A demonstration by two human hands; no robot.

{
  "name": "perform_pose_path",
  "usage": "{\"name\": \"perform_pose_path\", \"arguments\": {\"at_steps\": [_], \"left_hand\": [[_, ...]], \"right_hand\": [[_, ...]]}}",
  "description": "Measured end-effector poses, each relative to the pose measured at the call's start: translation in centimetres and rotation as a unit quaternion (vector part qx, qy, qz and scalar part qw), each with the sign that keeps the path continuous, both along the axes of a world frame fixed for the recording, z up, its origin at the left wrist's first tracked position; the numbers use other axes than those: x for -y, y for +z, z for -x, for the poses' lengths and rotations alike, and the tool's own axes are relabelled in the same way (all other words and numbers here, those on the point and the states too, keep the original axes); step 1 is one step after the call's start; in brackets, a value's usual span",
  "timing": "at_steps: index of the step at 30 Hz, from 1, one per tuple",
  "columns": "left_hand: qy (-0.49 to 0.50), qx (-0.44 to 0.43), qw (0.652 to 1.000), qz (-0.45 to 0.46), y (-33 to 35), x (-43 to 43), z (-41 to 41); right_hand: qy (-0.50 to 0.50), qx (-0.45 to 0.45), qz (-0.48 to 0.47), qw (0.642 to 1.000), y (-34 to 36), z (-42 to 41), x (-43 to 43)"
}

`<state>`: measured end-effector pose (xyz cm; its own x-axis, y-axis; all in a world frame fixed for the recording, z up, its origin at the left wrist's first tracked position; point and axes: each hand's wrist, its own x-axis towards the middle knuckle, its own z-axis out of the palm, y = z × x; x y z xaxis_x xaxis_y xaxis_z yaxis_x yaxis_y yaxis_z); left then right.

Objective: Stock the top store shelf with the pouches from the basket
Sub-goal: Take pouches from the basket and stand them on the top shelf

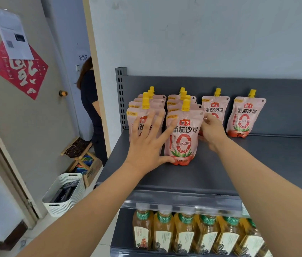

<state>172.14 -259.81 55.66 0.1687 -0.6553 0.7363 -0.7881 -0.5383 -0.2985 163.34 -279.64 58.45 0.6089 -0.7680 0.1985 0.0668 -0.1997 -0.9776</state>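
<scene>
Pink spouted pouches with yellow caps stand in rows on the dark grey top shelf (211, 175). The front pouch of the second row (183, 138) stands upright between my hands. My left hand (148, 143) lies flat with straight fingers across the front pouch of the left row (133, 117), its thumb touching the base of the middle pouch. My right hand (212, 132) is curled at the right edge of that middle pouch, in front of a third-row pouch (216, 108). A single pouch (244, 115) stands further right. The white basket (63, 193) sits on the floor at lower left.
Bottles of amber drink (183, 232) fill the shelf below. A person in dark clothes (92, 108) stands left of the shelf by a wooden folding stool (79, 149) and a cardboard box. The shelf's right part is bare. A door with a red poster is at left.
</scene>
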Motion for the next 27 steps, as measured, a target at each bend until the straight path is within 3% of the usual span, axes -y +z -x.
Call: {"name": "perform_pose_path", "arguments": {"at_steps": [19,24,25,27], "left_hand": [[0.023,0.037,0.999,-0.023,0.2,1.1,-0.8],[0.01,0.028,0.999,-0.023,0.0,0.6,-0.4],[0.005,0.022,1.0,-0.022,0.0,0.5,-0.4],[-0.006,0.0,1.0,-0.011,0.1,0.0,-0.2]], "right_hand": [[-0.03,0.035,-0.025,0.999,-0.2,0.3,-0.7],[-0.071,-0.022,0.031,0.997,-0.4,1.3,-1.0],[-0.105,-0.064,0.078,0.989,-0.6,1.9,-1.0],[-0.179,-0.194,0.219,0.939,-1.2,3.8,-1.0]]}}
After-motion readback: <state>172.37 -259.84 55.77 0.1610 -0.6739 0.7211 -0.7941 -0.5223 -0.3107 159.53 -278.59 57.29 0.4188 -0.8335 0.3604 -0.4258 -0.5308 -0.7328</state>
